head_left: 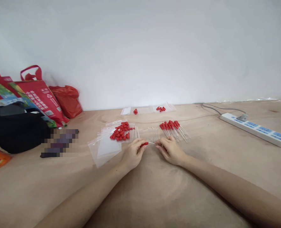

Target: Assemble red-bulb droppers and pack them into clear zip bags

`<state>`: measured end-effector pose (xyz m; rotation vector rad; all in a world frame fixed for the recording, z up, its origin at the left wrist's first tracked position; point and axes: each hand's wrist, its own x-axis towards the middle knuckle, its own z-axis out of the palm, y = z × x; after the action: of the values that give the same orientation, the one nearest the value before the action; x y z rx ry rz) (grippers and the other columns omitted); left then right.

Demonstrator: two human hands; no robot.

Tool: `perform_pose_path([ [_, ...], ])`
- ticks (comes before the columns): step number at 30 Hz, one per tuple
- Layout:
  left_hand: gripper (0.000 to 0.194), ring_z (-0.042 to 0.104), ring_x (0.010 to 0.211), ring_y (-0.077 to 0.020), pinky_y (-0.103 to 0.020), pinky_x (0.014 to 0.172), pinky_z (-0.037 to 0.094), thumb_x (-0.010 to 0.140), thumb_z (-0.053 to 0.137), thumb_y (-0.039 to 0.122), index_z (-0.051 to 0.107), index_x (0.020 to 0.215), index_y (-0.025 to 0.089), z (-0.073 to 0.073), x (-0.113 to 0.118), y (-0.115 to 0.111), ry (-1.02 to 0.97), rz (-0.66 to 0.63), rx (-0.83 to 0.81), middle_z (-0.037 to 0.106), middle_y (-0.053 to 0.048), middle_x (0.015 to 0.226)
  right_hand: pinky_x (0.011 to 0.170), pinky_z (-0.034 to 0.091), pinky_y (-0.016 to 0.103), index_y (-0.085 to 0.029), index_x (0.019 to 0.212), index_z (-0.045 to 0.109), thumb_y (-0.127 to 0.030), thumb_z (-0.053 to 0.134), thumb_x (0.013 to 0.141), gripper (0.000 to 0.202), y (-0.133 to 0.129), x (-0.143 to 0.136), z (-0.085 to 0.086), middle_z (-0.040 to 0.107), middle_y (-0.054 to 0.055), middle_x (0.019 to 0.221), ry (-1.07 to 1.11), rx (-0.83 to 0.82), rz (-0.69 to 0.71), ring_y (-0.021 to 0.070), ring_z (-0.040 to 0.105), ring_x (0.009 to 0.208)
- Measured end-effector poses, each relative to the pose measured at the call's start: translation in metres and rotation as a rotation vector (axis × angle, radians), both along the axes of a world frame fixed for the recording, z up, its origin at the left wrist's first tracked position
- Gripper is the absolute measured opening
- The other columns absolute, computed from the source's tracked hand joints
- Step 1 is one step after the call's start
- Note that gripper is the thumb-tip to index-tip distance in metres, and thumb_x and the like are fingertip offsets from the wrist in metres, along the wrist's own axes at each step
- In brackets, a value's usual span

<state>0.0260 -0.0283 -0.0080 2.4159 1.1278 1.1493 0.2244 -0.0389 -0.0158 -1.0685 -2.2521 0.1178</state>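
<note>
Between finger and thumb, my left hand (pixel 134 154) pinches a red rubber bulb (pixel 144 144). A thin clear dropper tube (pixel 151 143) runs from the bulb to my right hand (pixel 171 150), whose fingertips are closed on its other end. Just beyond my hands lies a row of bare dropper tubes (pixel 150 134). A pile of loose red bulbs (pixel 120 135) rests on clear zip bags (pixel 107 146) to the left. On the right is a fanned group of droppers (pixel 173 126) with red bulbs on their tubes.
Further back, more bags (pixel 145 110) hold tubes and a few red bulbs (pixel 161 109). A white power strip (pixel 256 129) with a plugged-in cable is at the right. Shopping bags (pixel 42 95), a black bag (pixel 17 129) and a blurred-out flat object (pixel 61 142) occupy the left.
</note>
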Motion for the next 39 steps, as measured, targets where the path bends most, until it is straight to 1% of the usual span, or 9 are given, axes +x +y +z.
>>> perform_pose_path([
  [5, 0.014, 0.058, 0.062, -0.0126, -0.023, 0.056, 0.047, 0.081, 0.049, 0.021, 0.062, 0.087, 0.02, -0.002, -0.001, 0.001, 0.0, 0.006, -0.014, 0.064, -0.001, 0.074, 0.069, 0.026, 0.028, -0.018, 0.087, 0.052, -0.021, 0.039, 0.085, 0.013, -0.003, 0.0, 0.001, 0.06, 0.001, 0.075, -0.007, 0.018, 0.029, 0.011, 0.05, 0.062],
  [13, 0.015, 0.058, 0.067, -0.013, -0.023, 0.06, 0.046, 0.083, 0.046, 0.02, 0.061, 0.082, 0.017, 0.004, -0.002, -0.005, 0.012, -0.13, -0.036, 0.062, -0.003, 0.074, 0.068, 0.022, 0.029, -0.02, 0.089, 0.058, -0.019, 0.04, 0.084, 0.019, -0.001, 0.004, 0.005, 0.06, 0.0, 0.071, -0.041, 0.053, 0.049, 0.0109, 0.048, 0.061],
  [16, 0.017, 0.056, 0.066, -0.013, -0.024, 0.061, 0.045, 0.084, 0.044, 0.021, 0.06, 0.082, 0.016, 0.005, -0.001, -0.007, 0.071, -0.156, -0.01, 0.06, -0.004, 0.072, 0.068, 0.021, 0.03, -0.021, 0.09, 0.06, -0.019, 0.04, 0.083, 0.021, -0.001, 0.005, 0.007, 0.06, 0.0, 0.071, -0.081, 0.081, 0.058, 0.0111, 0.048, 0.062],
  [21, 0.019, 0.054, 0.062, -0.0123, -0.023, 0.058, 0.044, 0.085, 0.041, 0.021, 0.058, 0.08, 0.015, 0.01, 0.001, -0.012, 0.139, -0.18, 0.044, 0.058, -0.004, 0.07, 0.066, 0.02, 0.03, -0.019, 0.083, 0.059, -0.015, 0.038, 0.082, 0.021, -0.005, 0.0, 0.006, 0.059, 0.001, 0.069, -0.1, 0.128, 0.048, 0.0115, 0.045, 0.059],
  [25, 0.019, 0.052, 0.061, -0.0114, -0.022, 0.057, 0.043, 0.085, 0.039, 0.019, 0.057, 0.08, 0.014, 0.015, 0.002, -0.016, 0.174, -0.204, 0.058, 0.057, -0.004, 0.07, 0.065, 0.02, 0.029, -0.016, 0.08, 0.057, -0.014, 0.036, 0.082, 0.022, -0.008, -0.005, 0.003, 0.059, 0.002, 0.068, -0.057, 0.12, 0.062, 0.0113, 0.043, 0.057],
  [28, 0.019, 0.052, 0.062, -0.0115, -0.022, 0.058, 0.043, 0.085, 0.038, 0.018, 0.056, 0.081, 0.013, 0.015, 0.001, -0.017, 0.193, -0.235, 0.059, 0.057, -0.004, 0.072, 0.065, 0.02, 0.028, -0.016, 0.08, 0.056, -0.014, 0.035, 0.082, 0.021, -0.008, -0.007, 0.001, 0.059, 0.002, 0.068, -0.043, 0.09, 0.087, 0.0112, 0.045, 0.058],
  [34, 0.019, 0.054, 0.068, -0.0126, -0.023, 0.064, 0.044, 0.087, 0.038, 0.02, 0.056, 0.086, 0.014, 0.006, -0.001, -0.007, 0.193, -0.263, 0.102, 0.057, -0.005, 0.077, 0.064, 0.023, 0.027, -0.016, 0.086, 0.056, -0.016, 0.035, 0.085, 0.022, -0.007, -0.009, 0.007, 0.061, 0.002, 0.074, -0.061, 0.023, 0.106, 0.0116, 0.049, 0.065],
  [37, 0.019, 0.055, 0.074, -0.0133, -0.024, 0.068, 0.045, 0.087, 0.038, 0.02, 0.056, 0.092, 0.015, 0.005, -0.005, 0.001, 0.203, -0.255, 0.153, 0.059, -0.005, 0.081, 0.065, 0.023, 0.028, -0.018, 0.087, 0.059, -0.022, 0.039, 0.085, 0.021, -0.008, -0.01, 0.014, 0.061, 0.004, 0.079, -0.148, 0.047, 0.055, 0.0142, 0.05, 0.074],
  [39, 0.02, 0.055, 0.08, -0.0149, -0.027, 0.073, 0.044, 0.086, 0.042, 0.023, 0.056, 0.098, 0.017, 0.006, -0.011, 0.006, 0.231, -0.205, 0.211, 0.06, -0.006, 0.086, 0.067, 0.023, 0.03, -0.02, 0.085, 0.061, -0.024, 0.043, 0.083, 0.019, -0.006, -0.007, 0.017, 0.061, 0.004, 0.078, -0.201, 0.082, -0.001, 0.0162, 0.05, 0.077],
])
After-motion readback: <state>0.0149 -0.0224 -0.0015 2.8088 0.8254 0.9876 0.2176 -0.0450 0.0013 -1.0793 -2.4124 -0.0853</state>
